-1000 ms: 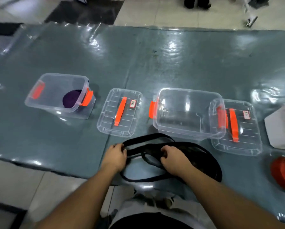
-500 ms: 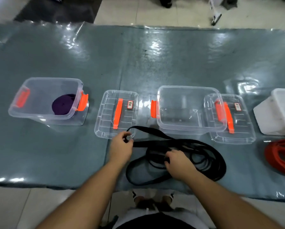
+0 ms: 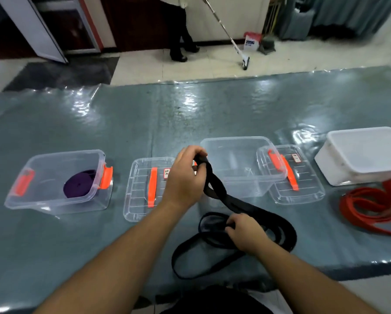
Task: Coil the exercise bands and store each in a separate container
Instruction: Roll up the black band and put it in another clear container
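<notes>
Far to the left of both grips, a clear container [image 3: 54,184] with orange latches is sitting on the blue-grey table [image 3: 212,114], and a coiled purple band [image 3: 80,186] is lying inside it. Just left of the left hand, a clear lid [image 3: 142,189] with an orange handle is lying flat on the table, its right part hidden behind that hand.

The left hand [image 3: 184,177] is being held raised above the table, its fingers curling round one end of the black band [image 3: 215,189] and gripping it. From that grip the band is running down and to the right to the right hand [image 3: 246,232], which is pinching the band down near the table, fingers curled round it. Around and below the right hand's grip, the rest of the black band is lying in loose loops on the table, reaching the near edge.

Just right of the left hand's grip, and beyond the right hand, an empty clear container [image 3: 242,166] is standing open. A second clear lid [image 3: 301,177] is lying partly under its right side. Further right, a white tub [image 3: 362,152] is sitting upside down, and a red band [image 3: 375,207] is lying in loose loops in front of it
</notes>
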